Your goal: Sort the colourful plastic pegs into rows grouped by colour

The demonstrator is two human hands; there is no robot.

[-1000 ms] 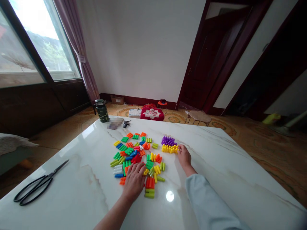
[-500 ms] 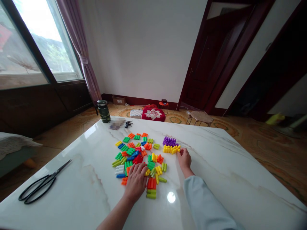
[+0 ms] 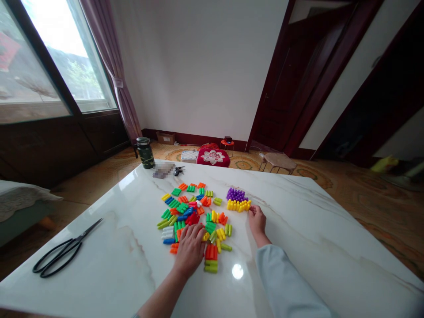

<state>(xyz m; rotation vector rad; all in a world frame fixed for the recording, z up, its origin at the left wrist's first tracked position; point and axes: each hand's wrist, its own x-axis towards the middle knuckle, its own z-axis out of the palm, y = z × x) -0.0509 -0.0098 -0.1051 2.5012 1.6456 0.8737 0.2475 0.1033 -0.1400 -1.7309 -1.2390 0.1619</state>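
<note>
I have the right hand (image 3: 257, 219) at the right end of a row of yellow pieces (image 3: 236, 206), thumb and fingers drawn in close at the last one; from my feed I cannot tell whether they pinch it or only touch it. The left hand (image 3: 190, 249) lies palm down on the near side of the scattered pieces (image 3: 182, 207), fingers slightly bent and side by side; its underside is hidden from me, so I cannot tell whether it grips anything. A short yellow piece (image 3: 206, 237) shows just beside its fingertips.

The yellow row stands on the tabletop (image 3: 298, 229), and right behind it I see a block of purple pieces (image 3: 236, 194). To the left of both spread small groups in green, orange, blue, red, lime and white. Nearest me in that spread, right of the left hand, are an orange-red group (image 3: 211, 252) and a lime group (image 3: 210, 266).

Farther out, black-handled scissors (image 3: 78, 239) lie well apart on the left, blades pointing away from me. At the far left corner stands a camouflage bottle (image 3: 145, 154), with a pixelated item (image 3: 163, 169) near it and a small dark object (image 3: 179, 170) beside that. Beyond the far edge I make out a red flowered seat (image 3: 213, 157), a round stool (image 3: 280, 162) and a dark red door (image 3: 285, 79).
</note>
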